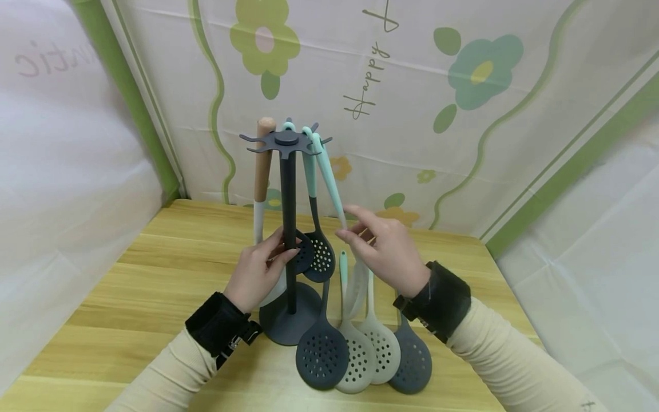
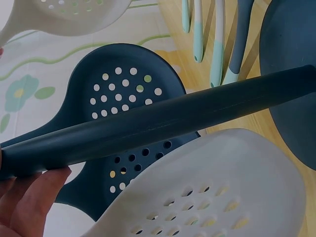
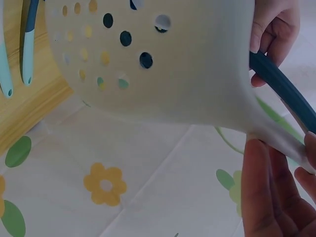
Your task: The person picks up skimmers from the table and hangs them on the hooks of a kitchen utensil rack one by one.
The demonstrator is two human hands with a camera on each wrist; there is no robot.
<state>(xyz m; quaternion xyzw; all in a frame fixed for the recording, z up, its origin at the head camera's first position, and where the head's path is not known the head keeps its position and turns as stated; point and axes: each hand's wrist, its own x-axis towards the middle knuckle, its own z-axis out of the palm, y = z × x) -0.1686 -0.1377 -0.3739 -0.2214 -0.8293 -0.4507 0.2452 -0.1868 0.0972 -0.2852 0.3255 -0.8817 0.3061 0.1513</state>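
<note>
My left hand (image 1: 257, 274) grips the dark post (image 1: 288, 200) of a utensil stand partway up. The thumb and fingers of my right hand (image 1: 386, 246) pinch the neck of a white skimmer (image 3: 187, 84) with a mint handle (image 1: 329, 177). The top of that handle is at the stand's hook ring (image 1: 286, 138); I cannot tell whether it is hooked on. Behind the post hang dark skimmers (image 1: 321, 260), at least one with a mint handle. On the left hangs a utensil with a wooden handle (image 1: 262, 171), its white perforated head (image 2: 237, 187) near my left hand.
Several skimmers lie side by side on the wooden table (image 1: 128, 320) in front of the stand: a dark one (image 1: 322, 355), two pale ones and another dark one (image 1: 411, 360). The stand's round base (image 1: 278, 329) sits behind them. A flowered curtain (image 1: 319, 74) closes the back.
</note>
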